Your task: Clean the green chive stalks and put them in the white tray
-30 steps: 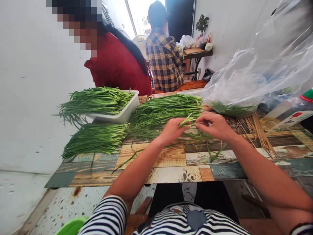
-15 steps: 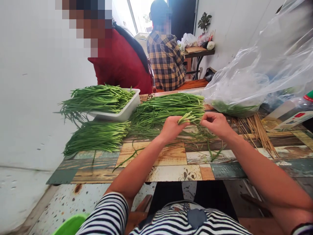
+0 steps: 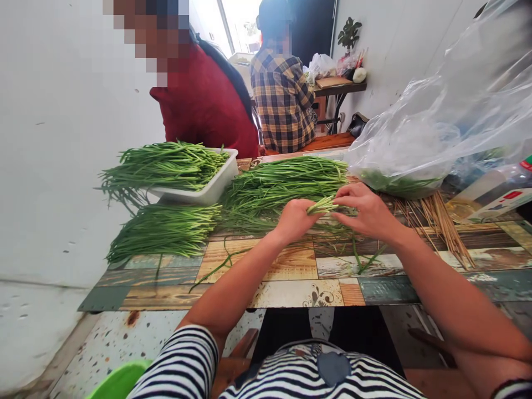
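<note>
"Pale-green bunch of stems [image 3: 321, 206]: specify location."

"Above the patterned table [image 3: 286, 266], between the two hands, pale ends pointing right."

"Left hand [image 3: 296, 220]: specify state."

"Closed around the bunch; the stem ends protrude past the fingers."

"Right hand [image 3: 362, 210]: specify state."

"Partly open, fingers curled, fingertips at the stem ends. Whether they grip a stem cannot be determined from this view."

"Adjacent items?"

"Large pile of green stalks [image 3: 291, 178]: on the table, directly beyond the hands. Second pile [image 3: 166, 233]: at left, on the near side of the white tray [image 3: 222, 182], which holds further stalks [image 3: 166, 166]. Thin wooden sticks [image 3: 446, 227]: right of the right hand, beside the clear plastic bag [image 3: 399, 144]."
</note>
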